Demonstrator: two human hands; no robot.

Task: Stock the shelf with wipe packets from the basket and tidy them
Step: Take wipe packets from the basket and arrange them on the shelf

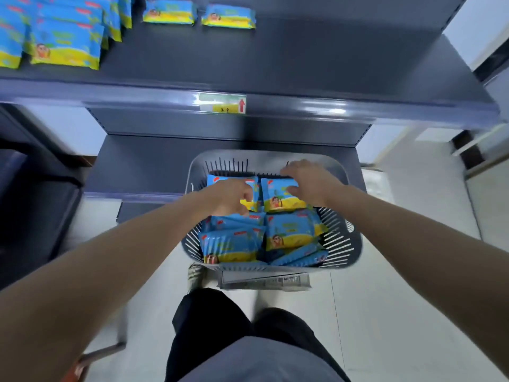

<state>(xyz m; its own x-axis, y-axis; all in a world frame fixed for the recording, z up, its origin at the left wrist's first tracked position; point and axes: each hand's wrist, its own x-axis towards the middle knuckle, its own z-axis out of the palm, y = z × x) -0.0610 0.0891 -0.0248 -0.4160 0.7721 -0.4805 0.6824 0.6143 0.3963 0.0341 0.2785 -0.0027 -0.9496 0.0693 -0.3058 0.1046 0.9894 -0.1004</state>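
Left hand [231, 198] is curling round a wipe packet [213, 180], mostly hiding it, in the basket [355, 244] mid-frame; right hand [312, 183] is gripping the neighbour packet [281, 199] by its top edge, fingertips hidden, blurry tbh.

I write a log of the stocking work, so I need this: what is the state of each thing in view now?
Left hand: grips the far-left packet in the basket.
Right hand: grips the far-right packet by its top edge.
Basket: nearly full of packets.
Upper shelf: partly stocked.
Two middle packets: side by side, apart.
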